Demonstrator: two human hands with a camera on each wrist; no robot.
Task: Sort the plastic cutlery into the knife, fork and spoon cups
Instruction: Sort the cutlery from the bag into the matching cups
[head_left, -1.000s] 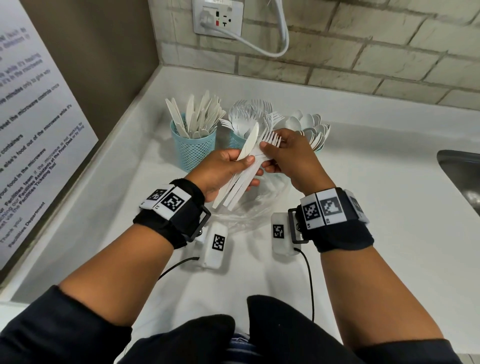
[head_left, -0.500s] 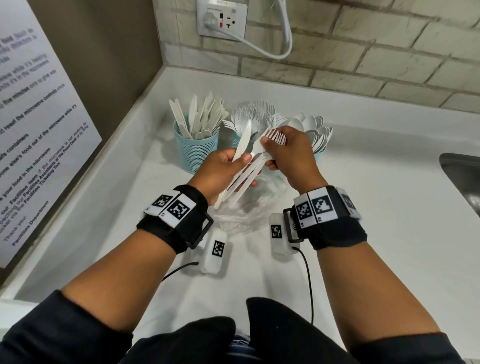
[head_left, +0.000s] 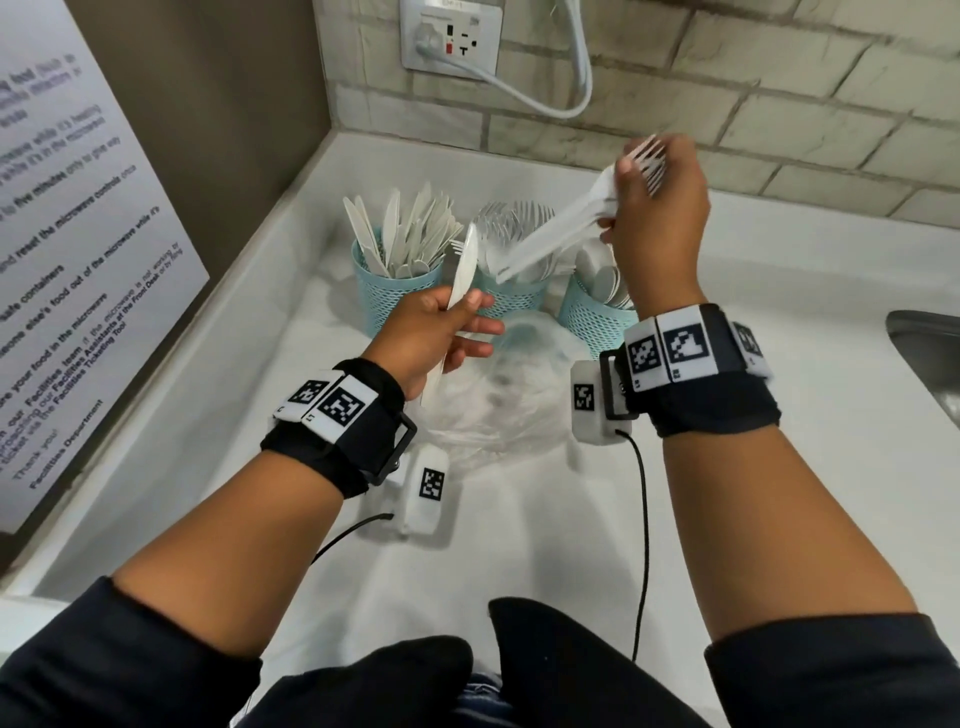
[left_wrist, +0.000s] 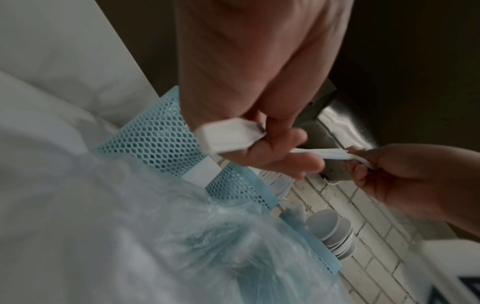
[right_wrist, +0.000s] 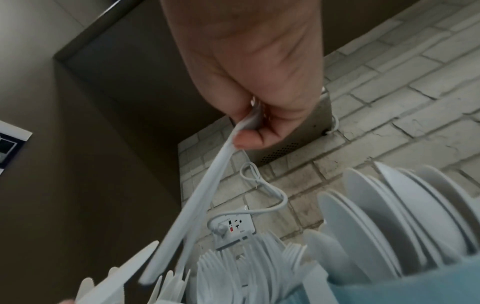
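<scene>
Three light-blue mesh cups stand in a row by the back wall: the knife cup (head_left: 396, 291) on the left, the fork cup (head_left: 511, 300) in the middle, the spoon cup (head_left: 597, 319) on the right. My left hand (head_left: 441, 332) grips one white plastic knife (head_left: 464, 270), blade up, in front of the knife and fork cups. My right hand (head_left: 657, 218) is raised above the spoon cup and grips a bundle of white forks (head_left: 561, 228) by their tined ends, handles slanting down over the fork cup. In the right wrist view the fork handles (right_wrist: 202, 197) hang over the standing forks (right_wrist: 233, 273).
A crumpled clear plastic bag (head_left: 498, 400) lies on the white counter (head_left: 779, 493) before the cups. A steel sink (head_left: 930, 358) is at the right edge. A wall outlet (head_left: 451, 34) with a white cable sits above, a printed notice (head_left: 62, 234) at the left.
My right hand pulled the forks out of the bundle and rose up and to the right. My left hand is left with only the knife and dropped slightly left.
</scene>
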